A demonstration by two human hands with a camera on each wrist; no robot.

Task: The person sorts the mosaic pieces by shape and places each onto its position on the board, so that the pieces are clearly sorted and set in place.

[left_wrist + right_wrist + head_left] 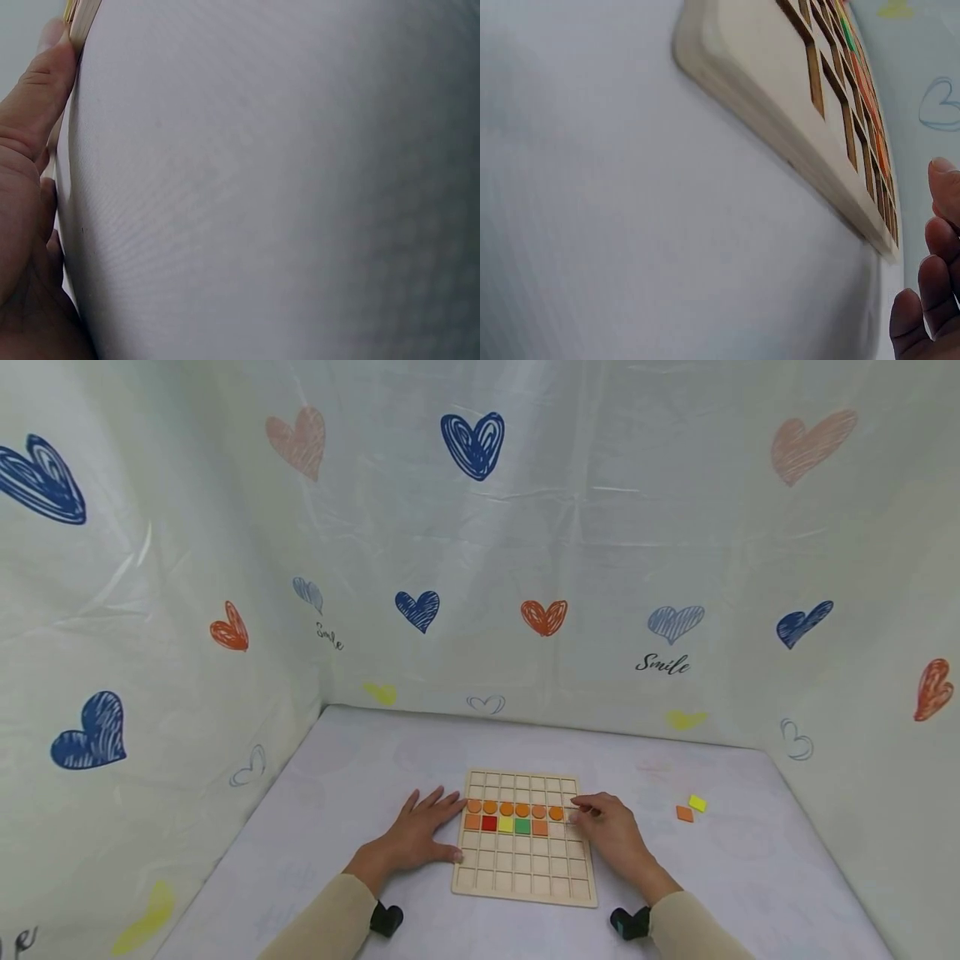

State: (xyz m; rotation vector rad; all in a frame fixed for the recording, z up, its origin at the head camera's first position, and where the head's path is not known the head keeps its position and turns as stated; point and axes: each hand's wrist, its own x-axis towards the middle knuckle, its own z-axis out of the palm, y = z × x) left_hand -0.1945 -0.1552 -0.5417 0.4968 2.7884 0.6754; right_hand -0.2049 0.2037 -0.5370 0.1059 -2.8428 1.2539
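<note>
A wooden grid board (pixel 525 887) lies on the white-covered table. One of its rows holds several orange discs (pixel 522 810). Just below them run square tiles: a red tile (pixel 489 823), a yellow tile (pixel 506 824), a green tile (pixel 522 827) and orange ones at either side. My left hand (pixel 422 833) rests spread along the board's left edge, its thumb (pixel 37 90) against the side. At the right edge, beside the disc row's end, my right hand (pixel 611 835) reaches in with bent fingers (pixel 934 285); I cannot tell whether it pinches a piece.
Off to the right on the table lie a loose yellow tile (pixel 697 803) and an orange tile (pixel 685 813). White sheeting (pixel 480 543) printed with hearts hangs around the table's back and sides. Dark wrist bands (pixel 387 919) sit at both sleeve ends.
</note>
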